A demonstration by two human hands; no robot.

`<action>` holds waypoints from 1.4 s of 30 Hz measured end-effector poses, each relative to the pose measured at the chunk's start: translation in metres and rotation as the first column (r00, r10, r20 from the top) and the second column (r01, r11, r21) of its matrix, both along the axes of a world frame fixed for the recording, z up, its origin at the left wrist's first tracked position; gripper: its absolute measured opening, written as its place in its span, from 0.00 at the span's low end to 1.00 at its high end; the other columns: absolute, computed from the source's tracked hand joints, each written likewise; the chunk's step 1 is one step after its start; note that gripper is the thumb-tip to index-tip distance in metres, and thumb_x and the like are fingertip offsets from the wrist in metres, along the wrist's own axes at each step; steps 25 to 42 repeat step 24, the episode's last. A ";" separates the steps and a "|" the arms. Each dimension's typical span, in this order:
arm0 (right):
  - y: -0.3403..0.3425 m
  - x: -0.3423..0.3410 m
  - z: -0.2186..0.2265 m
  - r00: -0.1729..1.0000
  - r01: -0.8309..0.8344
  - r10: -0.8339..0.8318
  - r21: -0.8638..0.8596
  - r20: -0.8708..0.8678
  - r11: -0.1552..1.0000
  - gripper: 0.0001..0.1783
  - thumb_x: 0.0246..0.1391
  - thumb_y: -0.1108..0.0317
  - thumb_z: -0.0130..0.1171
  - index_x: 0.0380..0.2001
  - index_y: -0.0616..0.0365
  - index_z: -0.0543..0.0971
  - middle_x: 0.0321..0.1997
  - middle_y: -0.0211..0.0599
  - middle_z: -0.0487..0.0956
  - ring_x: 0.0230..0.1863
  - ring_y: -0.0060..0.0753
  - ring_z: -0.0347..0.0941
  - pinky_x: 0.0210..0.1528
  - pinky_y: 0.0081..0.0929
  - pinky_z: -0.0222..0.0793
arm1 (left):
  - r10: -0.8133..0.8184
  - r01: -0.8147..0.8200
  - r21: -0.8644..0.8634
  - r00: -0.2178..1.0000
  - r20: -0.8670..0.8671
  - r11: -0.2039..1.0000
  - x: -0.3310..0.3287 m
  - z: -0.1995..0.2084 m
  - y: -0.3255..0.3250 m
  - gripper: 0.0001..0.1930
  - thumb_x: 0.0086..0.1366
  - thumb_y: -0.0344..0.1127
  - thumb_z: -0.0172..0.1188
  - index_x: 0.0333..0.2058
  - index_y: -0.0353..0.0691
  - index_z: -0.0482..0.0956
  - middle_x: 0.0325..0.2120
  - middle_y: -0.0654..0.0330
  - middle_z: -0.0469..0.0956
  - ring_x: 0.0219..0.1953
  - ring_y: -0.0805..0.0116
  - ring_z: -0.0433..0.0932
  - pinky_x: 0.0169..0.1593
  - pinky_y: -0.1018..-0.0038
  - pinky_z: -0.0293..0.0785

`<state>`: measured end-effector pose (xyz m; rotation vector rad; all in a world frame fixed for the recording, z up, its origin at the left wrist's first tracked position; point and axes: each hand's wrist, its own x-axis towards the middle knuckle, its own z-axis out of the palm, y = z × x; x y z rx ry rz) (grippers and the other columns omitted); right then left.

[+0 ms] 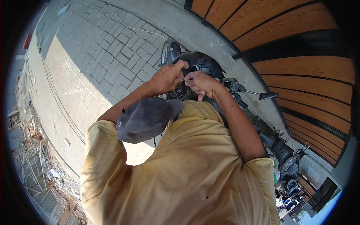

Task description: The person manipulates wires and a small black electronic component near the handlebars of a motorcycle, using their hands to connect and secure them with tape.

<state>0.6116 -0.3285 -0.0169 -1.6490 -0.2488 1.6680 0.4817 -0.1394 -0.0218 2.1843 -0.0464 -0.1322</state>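
Both my hands are close together over the dark, exposed parts [182, 91] of a black motorbike [210, 66]. My left hand [168, 78] is closed in a pinch, its index finger bent over toward the right. Close beside it, my right hand [201, 83] pinches with thumb and forefinger while its other fingers curl loosely. Whatever lies between the fingertips is too small to make out. A dark grey cap [146, 119] shows in front of my left upper arm and covers part of it.
A motorbike mirror [268, 96] sticks out to the right. Wood-slatted panels [300, 71] in black frames stand beyond it. Grey paving [120, 48] spreads to the left, crossed by a pale cable [129, 27]. More motorbikes [290, 165] stand at the lower right; scrap timber [35, 165] lies far left.
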 end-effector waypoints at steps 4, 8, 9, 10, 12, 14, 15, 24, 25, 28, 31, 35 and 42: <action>0.002 0.002 -0.009 0.972 0.078 -0.081 -0.023 -0.222 0.997 0.09 0.70 0.69 0.56 0.50 0.55 0.77 0.18 0.18 0.66 0.10 0.15 0.57 0.18 0.34 0.74 | 0.001 -0.019 0.129 0.990 0.140 0.991 -0.003 -0.027 0.003 0.14 0.65 0.21 0.65 0.48 0.38 0.76 0.30 0.55 0.82 0.39 0.54 0.85 0.45 0.59 0.80; 0.004 -0.007 -0.011 0.926 0.224 -0.236 -0.074 -0.294 0.972 0.06 0.71 0.66 0.56 0.45 0.53 0.79 0.18 0.16 0.66 0.11 0.15 0.55 0.24 0.39 0.78 | 0.172 -0.207 -0.243 0.973 -0.156 0.948 -0.009 -0.034 0.001 0.08 0.64 0.20 0.64 0.41 0.36 0.80 0.29 0.59 0.83 0.35 0.67 0.84 0.42 0.67 0.80; 0.004 -0.007 -0.011 0.925 0.226 -0.238 -0.075 -0.295 0.971 0.06 0.71 0.66 0.56 0.45 0.53 0.79 0.18 0.16 0.66 0.11 0.15 0.55 0.24 0.39 0.78 | 0.173 -0.222 -0.287 0.967 -0.187 0.932 -0.008 -0.032 0.001 0.10 0.64 0.20 0.65 0.44 0.36 0.81 0.30 0.60 0.83 0.36 0.71 0.82 0.42 0.70 0.79; 0.004 -0.008 -0.011 0.919 0.249 -0.263 -0.086 -0.293 0.965 0.06 0.71 0.66 0.56 0.44 0.53 0.79 0.19 0.17 0.66 0.12 0.15 0.56 0.25 0.39 0.79 | 0.171 -0.238 -0.330 0.961 -0.218 0.914 -0.007 -0.030 0.000 0.13 0.63 0.21 0.67 0.46 0.37 0.81 0.32 0.61 0.83 0.37 0.75 0.81 0.42 0.72 0.78; 0.005 -0.011 -0.011 0.913 0.271 -0.288 -0.095 -0.291 0.958 0.06 0.72 0.65 0.56 0.44 0.53 0.80 0.19 0.17 0.67 0.12 0.15 0.56 0.26 0.40 0.79 | 0.182 -0.249 -0.296 0.954 -0.237 0.922 -0.010 -0.017 -0.002 0.14 0.62 0.22 0.69 0.46 0.37 0.81 0.32 0.60 0.83 0.37 0.73 0.82 0.42 0.71 0.79; 0.008 -0.021 -0.006 0.903 0.353 -0.367 -0.103 -0.223 0.930 0.09 0.72 0.65 0.56 0.47 0.57 0.80 0.20 0.19 0.69 0.13 0.17 0.60 0.23 0.37 0.80 | 0.194 -0.260 -0.263 0.948 -0.252 0.929 -0.008 0.005 -0.007 0.15 0.61 0.23 0.71 0.47 0.36 0.81 0.32 0.59 0.83 0.36 0.71 0.82 0.42 0.71 0.79; 0.008 -0.026 -0.005 0.903 0.352 -0.367 -0.103 -0.224 0.930 0.09 0.72 0.65 0.56 0.47 0.57 0.80 0.20 0.19 0.69 0.13 0.17 0.60 0.23 0.37 0.80 | 0.206 -0.235 -0.148 0.960 -0.190 0.961 -0.008 0.013 -0.011 0.17 0.60 0.25 0.72 0.48 0.35 0.81 0.31 0.56 0.85 0.36 0.66 0.85 0.42 0.68 0.82; 0.014 -0.042 -0.004 0.931 0.309 -0.286 -0.075 0.226 0.948 0.15 0.72 0.61 0.59 0.50 0.64 0.83 0.29 0.37 0.84 0.21 0.32 0.82 0.20 0.31 0.82 | 0.282 -0.276 0.059 0.938 -0.202 0.959 -0.006 0.015 -0.017 0.29 0.58 0.30 0.76 0.57 0.38 0.77 0.32 0.49 0.89 0.37 0.52 0.90 0.45 0.59 0.85; 0.014 -0.042 -0.004 0.931 0.309 -0.286 -0.075 0.226 0.948 0.15 0.72 0.61 0.59 0.50 0.64 0.83 0.29 0.37 0.84 0.21 0.32 0.82 0.20 0.31 0.82 | 0.282 -0.276 0.059 0.938 -0.202 0.959 -0.006 0.015 -0.017 0.29 0.58 0.30 0.76 0.57 0.38 0.77 0.32 0.49 0.89 0.37 0.52 0.90 0.45 0.59 0.85; 0.014 -0.042 -0.004 0.931 0.309 -0.286 -0.075 0.226 0.948 0.15 0.72 0.61 0.59 0.50 0.64 0.83 0.29 0.37 0.84 0.21 0.32 0.82 0.20 0.31 0.82 | 0.282 -0.276 0.059 0.938 -0.202 0.959 -0.006 0.015 -0.017 0.29 0.58 0.30 0.76 0.57 0.38 0.77 0.32 0.49 0.89 0.37 0.52 0.90 0.45 0.59 0.85; 0.014 -0.042 -0.004 0.931 0.309 -0.286 -0.075 0.226 0.948 0.15 0.72 0.61 0.59 0.50 0.64 0.83 0.29 0.37 0.84 0.21 0.32 0.82 0.20 0.31 0.82 | 0.282 -0.276 0.059 0.938 -0.202 0.959 -0.006 0.015 -0.017 0.29 0.58 0.30 0.76 0.57 0.38 0.77 0.32 0.49 0.89 0.37 0.52 0.90 0.45 0.59 0.85; 0.014 -0.042 -0.004 0.931 0.309 -0.286 -0.075 0.226 0.948 0.15 0.72 0.61 0.59 0.50 0.64 0.83 0.29 0.37 0.84 0.21 0.32 0.82 0.20 0.31 0.82 | 0.282 -0.276 0.059 0.938 -0.202 0.959 -0.006 0.015 -0.017 0.29 0.58 0.30 0.76 0.57 0.38 0.77 0.32 0.49 0.89 0.37 0.52 0.90 0.45 0.59 0.85; 0.014 -0.042 -0.004 0.931 0.309 -0.286 -0.075 0.226 0.948 0.15 0.72 0.61 0.59 0.50 0.64 0.83 0.29 0.37 0.84 0.21 0.32 0.82 0.20 0.31 0.82 | 0.282 -0.276 0.059 0.938 -0.202 0.959 -0.006 0.015 -0.017 0.29 0.58 0.30 0.76 0.57 0.38 0.77 0.32 0.49 0.89 0.37 0.52 0.90 0.45 0.59 0.85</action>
